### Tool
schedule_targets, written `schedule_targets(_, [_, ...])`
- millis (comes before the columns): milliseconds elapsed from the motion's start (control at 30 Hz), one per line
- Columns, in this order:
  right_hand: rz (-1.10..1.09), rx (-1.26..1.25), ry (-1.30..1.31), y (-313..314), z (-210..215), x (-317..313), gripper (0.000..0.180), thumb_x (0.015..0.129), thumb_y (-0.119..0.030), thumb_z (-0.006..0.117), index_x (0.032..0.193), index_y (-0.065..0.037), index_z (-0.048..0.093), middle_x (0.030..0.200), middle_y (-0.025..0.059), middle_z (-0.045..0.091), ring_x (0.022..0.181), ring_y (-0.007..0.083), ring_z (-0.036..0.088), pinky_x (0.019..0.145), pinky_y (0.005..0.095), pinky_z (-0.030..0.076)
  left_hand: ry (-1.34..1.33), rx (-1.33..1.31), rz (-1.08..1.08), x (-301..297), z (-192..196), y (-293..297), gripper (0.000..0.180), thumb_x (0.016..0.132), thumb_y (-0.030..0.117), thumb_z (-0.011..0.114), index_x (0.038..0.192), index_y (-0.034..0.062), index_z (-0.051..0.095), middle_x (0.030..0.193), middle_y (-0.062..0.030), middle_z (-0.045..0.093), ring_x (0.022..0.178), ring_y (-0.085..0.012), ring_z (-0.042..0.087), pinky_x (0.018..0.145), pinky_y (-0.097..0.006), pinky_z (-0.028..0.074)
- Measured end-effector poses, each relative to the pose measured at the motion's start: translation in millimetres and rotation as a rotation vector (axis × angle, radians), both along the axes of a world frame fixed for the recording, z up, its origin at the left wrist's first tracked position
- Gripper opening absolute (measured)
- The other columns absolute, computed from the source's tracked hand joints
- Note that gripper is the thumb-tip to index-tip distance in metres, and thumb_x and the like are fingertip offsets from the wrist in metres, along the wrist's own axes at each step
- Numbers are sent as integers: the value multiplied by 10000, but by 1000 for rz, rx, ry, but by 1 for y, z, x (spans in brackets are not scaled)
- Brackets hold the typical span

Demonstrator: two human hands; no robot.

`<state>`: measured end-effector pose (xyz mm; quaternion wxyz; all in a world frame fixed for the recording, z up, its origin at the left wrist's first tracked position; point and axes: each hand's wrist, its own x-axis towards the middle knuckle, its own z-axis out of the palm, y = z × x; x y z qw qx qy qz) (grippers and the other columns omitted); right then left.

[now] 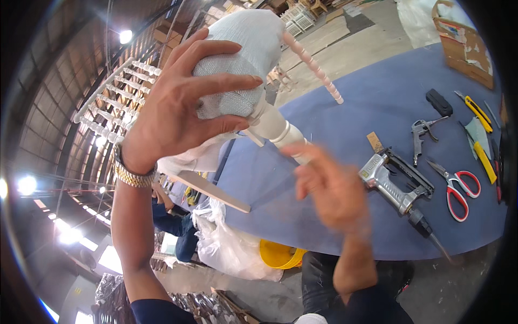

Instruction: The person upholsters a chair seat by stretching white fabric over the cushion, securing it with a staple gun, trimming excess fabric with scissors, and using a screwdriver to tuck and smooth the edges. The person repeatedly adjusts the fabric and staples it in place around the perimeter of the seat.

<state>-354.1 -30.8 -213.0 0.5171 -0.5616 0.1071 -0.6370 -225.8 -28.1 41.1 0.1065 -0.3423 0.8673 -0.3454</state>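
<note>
A cream wooden chair with turned legs stands on the blue-covered table (259, 227), its seat corner wrapped in white padded sheeting (243, 43). My left hand (183, 102) is closed around that wrapped corner, fingers spread over the sheeting and thumb underneath. From the corner a turned chair leg (272, 124) slants down to the right. Close to its lower end is my right hand (329, 189), smeared by motion, so its grip cannot be made out. Another turned leg (313, 65) and a flat leg (213, 191) reach the tabletop.
At the right lie a staple gun (396, 181) with a hose, red-handled scissors (456, 189), an air blow gun (423, 132) and yellow utility knives (477, 113). A torn cardboard box (464, 48) sits behind. Below the table edge are a yellow bucket (278, 254) and plastic sheeting (226, 243).
</note>
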Motion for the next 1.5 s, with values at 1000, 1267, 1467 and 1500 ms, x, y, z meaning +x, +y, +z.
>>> schedule_targets(1000, [244, -461, -400, -144, 49, 35, 216, 870, -174, 837, 800, -48, 676, 701, -17, 644, 647, 32, 556, 557, 223, 446, -3, 159, 36, -28, 11, -13, 367, 673, 260, 910, 1030, 282, 827, 1259, -49, 681, 1305, -254, 548, 1240, -603, 207])
schedule_targets(1267, [262, -488, -392, -149, 51, 34, 232, 870, -175, 836, 783, -55, 658, 689, -29, 622, 638, 20, 524, 545, 217, 413, 14, 180, 60, -29, 12, -14, 413, 623, 241, 927, 1023, 267, 832, 1238, -51, 701, 1405, -331, 462, 1243, -593, 195])
schedule_targets(1467, [240, -517, -389, -153, 48, 36, 234, 867, -168, 837, 778, -58, 651, 695, -36, 615, 632, 18, 494, 537, 221, 387, 34, 214, 56, -28, 11, -15, 375, 641, 261, 909, 1008, 248, 832, 1183, -38, 726, 1347, -290, 530, 1240, -590, 215])
schedule_targets(1500, [222, -516, -378, -153, 48, 37, 228, 867, -165, 835, 780, -58, 654, 698, -37, 616, 631, 21, 496, 541, 218, 387, 26, 223, 54, -26, 12, -15, 369, 646, 265, 906, 1008, 245, 832, 1184, -34, 727, 1322, -272, 551, 1241, -591, 217])
